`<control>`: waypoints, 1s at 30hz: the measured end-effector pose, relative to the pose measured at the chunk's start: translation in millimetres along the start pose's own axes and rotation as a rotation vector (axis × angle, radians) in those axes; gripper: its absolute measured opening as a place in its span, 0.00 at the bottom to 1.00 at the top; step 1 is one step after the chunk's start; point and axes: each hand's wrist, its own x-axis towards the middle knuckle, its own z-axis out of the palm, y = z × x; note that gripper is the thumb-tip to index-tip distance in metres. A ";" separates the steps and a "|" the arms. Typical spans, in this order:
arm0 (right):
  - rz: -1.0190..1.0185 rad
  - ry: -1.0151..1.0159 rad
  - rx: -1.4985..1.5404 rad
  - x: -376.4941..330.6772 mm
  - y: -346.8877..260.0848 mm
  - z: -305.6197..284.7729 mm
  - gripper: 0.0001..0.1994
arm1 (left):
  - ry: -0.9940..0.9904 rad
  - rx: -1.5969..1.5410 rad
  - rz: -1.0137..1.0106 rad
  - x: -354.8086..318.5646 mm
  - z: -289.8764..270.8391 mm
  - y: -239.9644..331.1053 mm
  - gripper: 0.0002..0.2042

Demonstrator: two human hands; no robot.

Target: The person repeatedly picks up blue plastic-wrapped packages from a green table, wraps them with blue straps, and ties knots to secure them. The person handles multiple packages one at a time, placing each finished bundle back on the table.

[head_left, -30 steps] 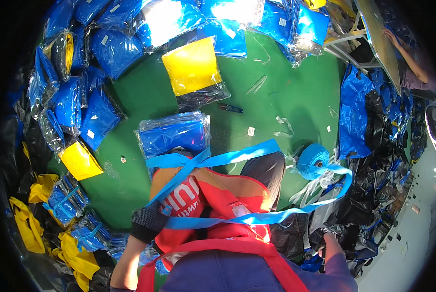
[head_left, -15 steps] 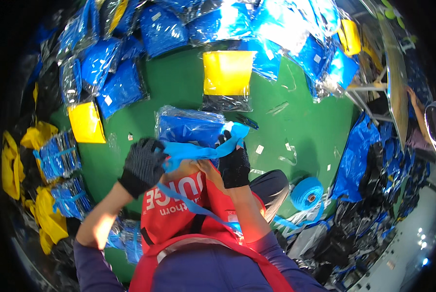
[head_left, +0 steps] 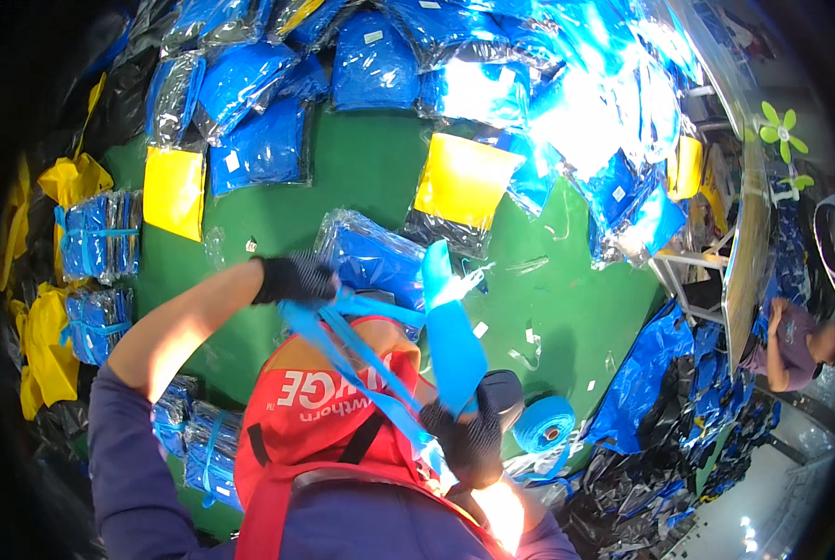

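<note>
My left hand (head_left: 296, 278), in a dark striped glove, is closed on a light blue plastic strap (head_left: 332, 322) beside a stack of plastic-wrapped blue packets (head_left: 371, 257). Lengths of the strap run from there towards my body and across to the right. My right hand (head_left: 469, 446), in a dark dotted glove, grips the strap lower down, next to my right knee. A broad, frayed end of the strap stands up from this fist. Part of the strap passes along the near side of the packets. My red apron (head_left: 329, 411) lies below it.
A roll of blue strap (head_left: 543, 425) lies on the green floor (head_left: 361, 154) to the right. A wrapped yellow-and-black packet (head_left: 464, 182) lies beyond the stack. Wrapped blue packets (head_left: 375, 61) line the far side; strap-tied bundles (head_left: 100, 238) stand left. Another person (head_left: 791, 345) is at far right.
My right hand has pulled back towards my body and right, drawing out the strap. My left hand stays near the packets with strap in it. The view has turned slightly.
</note>
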 end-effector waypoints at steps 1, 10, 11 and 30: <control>-0.203 0.062 -0.241 19.7 -9.7 -5.2 0.16 | -0.211 -0.113 -0.244 -17.1 11.1 -0.1 0.11; -0.839 -0.400 -1.548 304.2 -14.1 38.7 0.16 | 0.560 -0.337 -0.089 -116.1 147.0 -31.0 0.15; -0.824 -0.324 -1.581 318.8 3.3 46.8 0.17 | 0.555 -0.323 -0.167 -116.6 157.8 -42.2 0.16; -0.252 -0.212 -1.452 369.6 130.9 -58.7 0.23 | 0.571 -0.555 -0.294 -28.8 243.7 -203.6 0.17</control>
